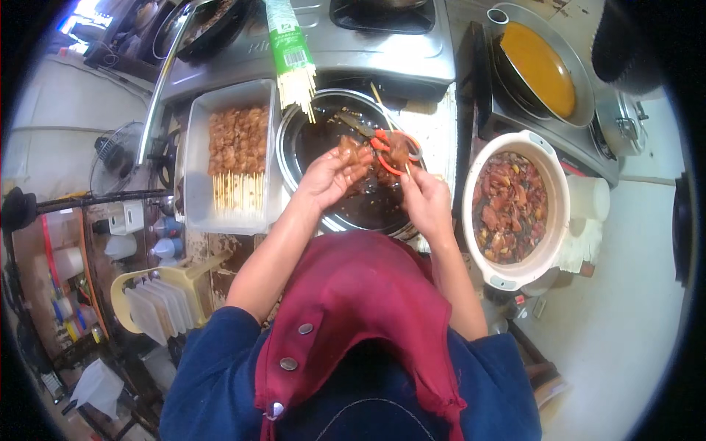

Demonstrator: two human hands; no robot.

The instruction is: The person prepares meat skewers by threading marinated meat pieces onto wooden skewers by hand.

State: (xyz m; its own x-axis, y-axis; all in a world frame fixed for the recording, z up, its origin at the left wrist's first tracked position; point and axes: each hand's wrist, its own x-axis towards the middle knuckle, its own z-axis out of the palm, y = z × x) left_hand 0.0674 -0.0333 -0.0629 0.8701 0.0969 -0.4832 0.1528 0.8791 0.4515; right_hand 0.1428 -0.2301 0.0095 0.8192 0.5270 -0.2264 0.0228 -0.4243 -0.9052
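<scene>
My left hand [337,172] holds a piece of marinated meat [349,150] above a round metal basin [300,165] of dark marinade. Between the fingertips of my right hand [427,193] is a bamboo skewer [376,93] with a piece of meat threaded on it. Scissors with orange-red handles [380,138] lie at the basin, partly behind the skewered meat. To the left, a translucent plastic container [197,204] holds rows of skewered meat [238,140], their bare stick ends towards me. Beyond the basin lies an opened pack of bamboo skewers [289,49], sticks pointing at me.
At right stands an oval white tub [470,204] of raw marinated meat. Behind it a pan of orange-brown sauce [538,69] rests on a stove. A steel gas stove [231,71] spans the back, with a dark wok [215,33] at its left. Plastic lids fill a beige holder [124,281].
</scene>
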